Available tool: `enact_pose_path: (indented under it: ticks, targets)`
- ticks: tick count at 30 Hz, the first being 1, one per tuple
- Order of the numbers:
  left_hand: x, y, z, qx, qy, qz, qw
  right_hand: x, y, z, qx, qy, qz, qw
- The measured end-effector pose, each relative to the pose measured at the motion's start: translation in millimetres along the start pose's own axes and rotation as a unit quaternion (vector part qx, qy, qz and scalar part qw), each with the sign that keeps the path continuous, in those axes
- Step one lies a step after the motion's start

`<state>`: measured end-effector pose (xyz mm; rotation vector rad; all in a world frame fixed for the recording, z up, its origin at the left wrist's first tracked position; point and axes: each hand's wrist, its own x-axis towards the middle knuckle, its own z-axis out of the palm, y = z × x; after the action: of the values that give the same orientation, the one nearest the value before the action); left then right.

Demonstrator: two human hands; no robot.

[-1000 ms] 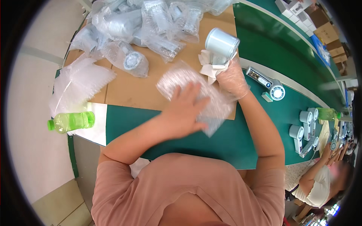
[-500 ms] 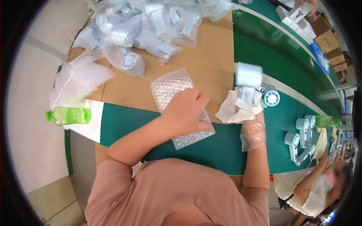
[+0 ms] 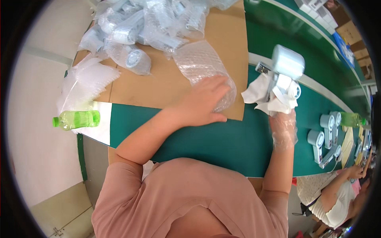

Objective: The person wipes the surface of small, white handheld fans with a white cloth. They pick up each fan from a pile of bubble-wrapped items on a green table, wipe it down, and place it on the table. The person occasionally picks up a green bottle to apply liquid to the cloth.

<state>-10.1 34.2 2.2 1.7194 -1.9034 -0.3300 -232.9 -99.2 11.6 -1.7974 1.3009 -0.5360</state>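
The left hand (image 3: 206,99) now lies flat, fingers spread, on the bubble-wrap bag (image 3: 204,71), which has slid up onto the cardboard sheet (image 3: 166,85) on the worktop (image 3: 222,141). The gloved right hand (image 3: 283,119) has lifted the white device (image 3: 286,67) and a cloth (image 3: 264,95) clear of the bag, fingers closed around both. Bag and device are apart again, so the bagging looks not yet done.

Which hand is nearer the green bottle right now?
Left. The left hand rests on the bubble wrap sheet, closer to the green bottle; the right hand holds a white device farther away.
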Motion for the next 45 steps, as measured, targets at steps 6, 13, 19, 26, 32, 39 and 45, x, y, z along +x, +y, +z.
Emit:
enact_pose_path:
  ticks: [6, 13, 19, 26, 32, 39, 45]
  targets:
    - [1, 7, -7, 0.111, 0.003, -0.051, 0.992, 7, -11, 5, 0.157, -0.001, 0.012, 0.988]
    - [-2, -2, 19, 0.098, 0.03, -0.075, 0.992, -1, -8, -6, 0.124, -0.02, 0.002, 0.992]
    - [17, -34, -1, -0.232, 0.051, -0.227, 0.944, -2, 36, 22, 0.179, -0.258, -0.214, 0.925]
    - [18, -38, -21, -0.333, -0.024, -0.334, 0.881, -12, -16, 30, 0.151, -0.354, 0.053, 0.922]
    - [31, 19, -15, 0.16, 0.085, 0.004, 0.984, -16, -10, 39, 0.264, -0.395, 0.065, 0.877]
    - [11, 32, -21, 0.163, 0.086, 0.031, 0.982, -22, -17, 49, 0.216, -0.31, 0.037, 0.925]
    - [1, 14, -30, 0.124, 0.187, 0.01, 0.974, -22, -16, 49, 0.209, -0.241, 0.048, 0.947]
